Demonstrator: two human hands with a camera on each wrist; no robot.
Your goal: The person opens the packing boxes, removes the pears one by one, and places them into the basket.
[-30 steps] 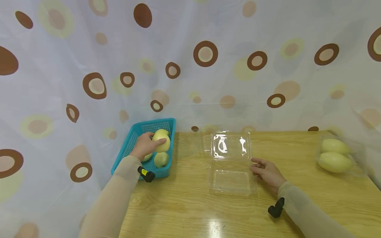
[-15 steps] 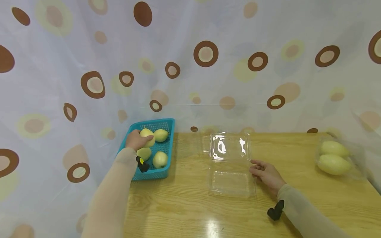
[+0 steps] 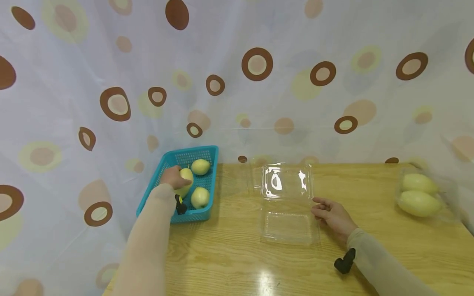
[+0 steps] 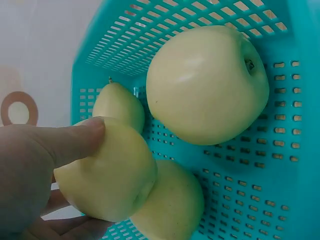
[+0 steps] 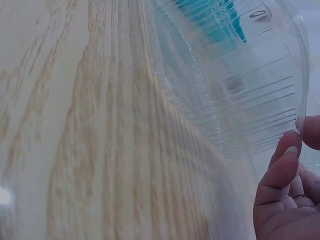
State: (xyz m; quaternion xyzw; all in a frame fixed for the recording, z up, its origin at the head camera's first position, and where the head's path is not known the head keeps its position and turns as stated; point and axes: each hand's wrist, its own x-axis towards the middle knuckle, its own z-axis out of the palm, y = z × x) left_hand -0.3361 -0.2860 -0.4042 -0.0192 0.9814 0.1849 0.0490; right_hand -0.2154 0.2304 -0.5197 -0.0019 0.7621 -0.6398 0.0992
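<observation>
In the head view, the left hand (image 3: 174,177) is inside the blue basket (image 3: 196,216) at the left of the tabletop (image 3: 222,255), its thumb over a held fruit (image 3: 187,174). Compared with a second ago, the hand has moved left from the far right of the basket, and in the last half second it has come slightly nearer. The far fruit (image 3: 200,167) and the near fruit (image 3: 200,198) lie apart along the basket's right side. I judge from this that the picking is unfinished, as the held fruit has not left the basket. To the right of the basket, a clear container (image 3: 286,183) lies unfolded with its lid on the far side and no fruit in it; the right hand (image 3: 335,217) has stayed at its right edge, which looks like steadying. Far to the right, a clear box (image 3: 449,205) contains two fruits (image 3: 417,203). A patterned curtain (image 3: 226,107) hangs behind

In the left wrist view, the thumb presses on one side of the held fruit and the fingers curl round the other, so it is gripped. A lower fruit (image 4: 172,205) sits just behind it, and I cannot tell if they touch. A smaller-looking fruit with a stem (image 4: 117,106) shows beyond

In the right wrist view, thumb and finger appear to pinch the container's rim near a corner, and the basket shows blue through the clear plastic
</observation>
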